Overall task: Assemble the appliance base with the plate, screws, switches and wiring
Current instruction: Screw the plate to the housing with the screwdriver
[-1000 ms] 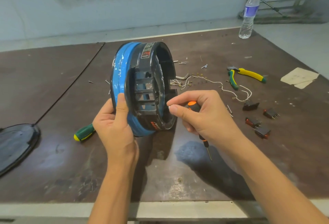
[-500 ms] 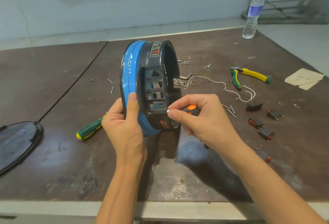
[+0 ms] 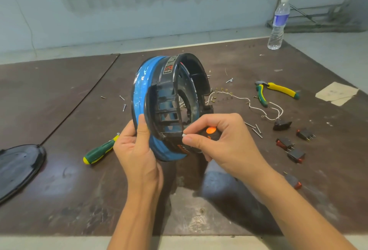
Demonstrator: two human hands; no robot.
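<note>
The black plate (image 3: 19, 167) is cut off by the left edge. The screwdriver (image 3: 211, 131) is largely hidden within the right hand (image 3: 225, 146). The print on the label (image 3: 170, 64) cannot be read.

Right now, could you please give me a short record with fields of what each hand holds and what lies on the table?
Left hand: grips the appliance base, held on edge
Right hand: pinches a screw at the base's rim; orange-and-black screwdriver tucked in the palm
Left of base: green screwdriver, black plate
Right of base: wiring, pliers, switches
Far corner: water bottle
</note>
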